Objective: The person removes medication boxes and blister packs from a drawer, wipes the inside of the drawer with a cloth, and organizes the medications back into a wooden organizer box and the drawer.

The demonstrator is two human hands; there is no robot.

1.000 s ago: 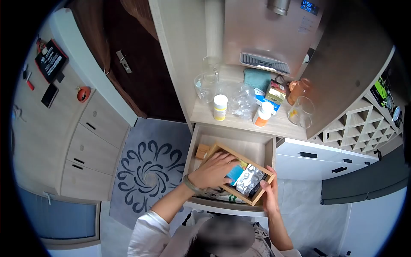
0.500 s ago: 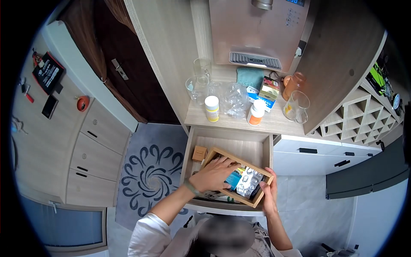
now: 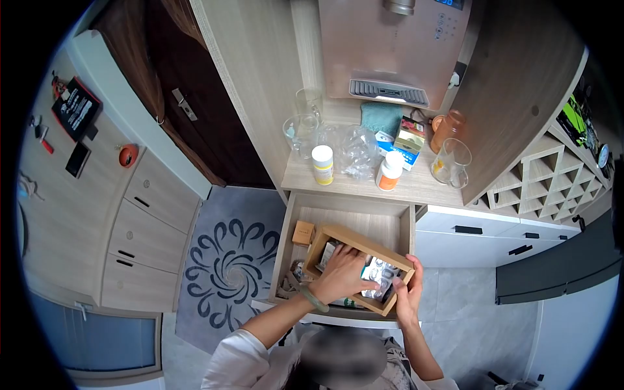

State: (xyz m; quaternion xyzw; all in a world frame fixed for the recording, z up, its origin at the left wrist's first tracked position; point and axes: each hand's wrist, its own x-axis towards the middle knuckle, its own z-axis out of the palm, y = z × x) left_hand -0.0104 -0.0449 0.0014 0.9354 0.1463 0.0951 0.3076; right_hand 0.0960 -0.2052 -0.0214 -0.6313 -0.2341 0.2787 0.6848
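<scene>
A shallow wooden box (image 3: 354, 240) is held tilted above the pulled-out drawer (image 3: 351, 213). My right hand (image 3: 408, 292) grips its right end, thumb inside and fingers around the outside. My left hand (image 3: 339, 270) reaches into the box with its thumb spread from the fingers; the fingertips are partly hidden. Silver blister packs (image 3: 379, 275) lie beside the left thumb, which touches or almost touches them. The blue-teal packet is mostly covered by this hand. A whitish packet (image 3: 328, 255) shows at the box's left end. A small orange-brown carton (image 3: 303, 233) sits in the drawer's left side.
On the counter stand a yellow-labelled white bottle (image 3: 322, 165), an orange-labelled white bottle (image 3: 389, 171), glass mugs (image 3: 301, 135), crumpled clear plastic (image 3: 357, 153), small cartons (image 3: 409, 134) and an orange jug (image 3: 448, 129). A water dispenser (image 3: 393, 52) is behind them.
My left hand has shifted right and deeper into the box, covering the blue-teal packet and uncovering the left end. The box's far side has tipped up slightly. My right hand keeps its grip.
</scene>
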